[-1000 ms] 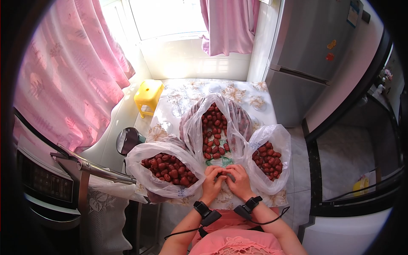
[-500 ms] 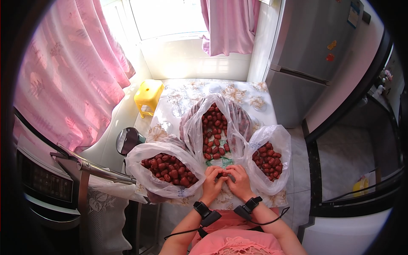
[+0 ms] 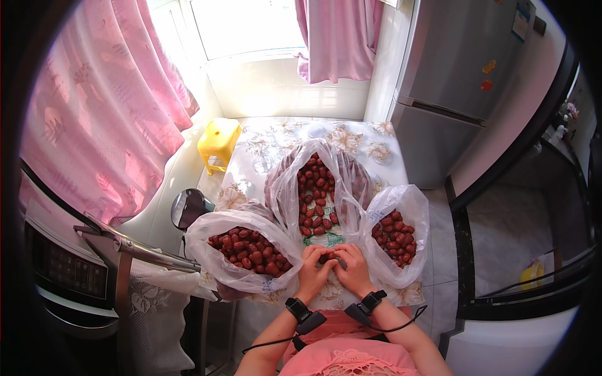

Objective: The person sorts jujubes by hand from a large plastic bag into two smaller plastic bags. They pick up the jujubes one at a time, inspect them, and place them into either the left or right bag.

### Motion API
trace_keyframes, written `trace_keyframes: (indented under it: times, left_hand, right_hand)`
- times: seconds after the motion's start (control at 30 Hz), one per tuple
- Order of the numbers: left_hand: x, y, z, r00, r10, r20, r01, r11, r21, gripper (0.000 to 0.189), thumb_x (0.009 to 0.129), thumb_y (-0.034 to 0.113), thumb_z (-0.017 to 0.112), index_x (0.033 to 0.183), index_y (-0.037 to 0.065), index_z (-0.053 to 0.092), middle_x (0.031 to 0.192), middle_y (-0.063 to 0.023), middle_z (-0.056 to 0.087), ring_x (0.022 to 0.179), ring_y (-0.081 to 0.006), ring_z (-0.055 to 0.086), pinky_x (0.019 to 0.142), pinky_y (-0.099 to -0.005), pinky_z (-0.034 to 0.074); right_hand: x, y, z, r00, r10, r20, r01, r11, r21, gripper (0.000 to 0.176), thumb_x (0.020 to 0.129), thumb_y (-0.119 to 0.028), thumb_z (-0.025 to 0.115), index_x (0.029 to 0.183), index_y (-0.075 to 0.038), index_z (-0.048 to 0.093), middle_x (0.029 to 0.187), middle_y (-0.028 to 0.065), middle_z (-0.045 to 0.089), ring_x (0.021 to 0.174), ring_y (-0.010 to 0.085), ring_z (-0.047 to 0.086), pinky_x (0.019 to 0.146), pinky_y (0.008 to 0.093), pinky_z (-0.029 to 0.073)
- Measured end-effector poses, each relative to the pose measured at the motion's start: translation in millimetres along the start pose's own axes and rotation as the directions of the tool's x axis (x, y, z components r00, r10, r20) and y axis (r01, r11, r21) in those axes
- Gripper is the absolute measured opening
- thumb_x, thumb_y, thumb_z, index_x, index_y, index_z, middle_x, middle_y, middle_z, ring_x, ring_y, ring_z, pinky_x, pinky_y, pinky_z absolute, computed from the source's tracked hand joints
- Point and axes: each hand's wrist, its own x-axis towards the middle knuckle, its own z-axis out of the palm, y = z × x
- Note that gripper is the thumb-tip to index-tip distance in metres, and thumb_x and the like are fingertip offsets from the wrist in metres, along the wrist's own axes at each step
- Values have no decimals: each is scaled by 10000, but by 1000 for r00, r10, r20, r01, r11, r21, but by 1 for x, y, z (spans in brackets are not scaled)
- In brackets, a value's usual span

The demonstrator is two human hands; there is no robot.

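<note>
Both hands meet at the front of the table, just before the middle plastic bag (image 3: 286, 188). My left hand (image 3: 313, 271) is closed, its fingertips pinching a red date (image 3: 325, 257). My right hand (image 3: 352, 268) is closed on the same date from the other side, and the fingers cover much of it. Dates (image 3: 317, 182) fill the middle bag, whose green-printed inside shows near my fingers. To the left lies an open bag (image 3: 210, 224) heaped with dates (image 3: 251, 250). A smaller pile of dates (image 3: 395, 237) sits in the right bag (image 3: 419, 207).
A flowered tablecloth (image 3: 251, 135) covers the table. A yellow stool (image 3: 219, 139) stands at its back left, and a grey fridge (image 3: 439, 94) at the back right. Left of the table are a metal rail (image 3: 157, 254) and a lace cloth (image 3: 160, 313). Cables hang from both wrist bands.
Almost nothing differs. Both hands stay in the same place with the date between their fingertips, and the bags have not moved.
</note>
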Motion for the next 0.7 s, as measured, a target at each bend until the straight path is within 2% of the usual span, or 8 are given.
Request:
trace_keyframes:
  times: [0.37, 0.53, 0.7]
  left_hand:
    - [0, 4, -1, 999, -39, 7, 39, 999, -29, 236, 833, 60, 772, 1058, 23, 712, 1014, -94, 642, 955, -233, 638, 852, -318, 503]
    - [0, -6, 0, 1000, 27, 8, -27, 1000, 13, 228, 879, 90, 761, 1087, 22, 696, 1009, -87, 632, 938, -221, 630, 842, -317, 496]
    - [0, -4, -1, 1000, 16, 10, -16, 1000, 6, 229, 866, 85, 768, 1068, 21, 684, 1010, -88, 632, 946, -228, 629, 846, -321, 496]
  right_hand:
    - [-1, 2, 1, 1000, -7, -1, 7, 1000, 0, 194, 791, -43, 733, 983, -32, 707, 1083, 100, 669, 1042, 328, 625, 919, 429, 497]
    - [-1, 2, 1, 1000, -4, -4, 4, 1000, 4, 182, 790, -37, 732, 967, -31, 695, 1084, 101, 666, 1038, 333, 622, 915, 429, 497]
    - [0, 2, 1, 1000, -11, -5, 11, 1000, 0, 185, 784, -38, 734, 964, -29, 690, 1083, 103, 666, 1038, 336, 622, 914, 431, 497]
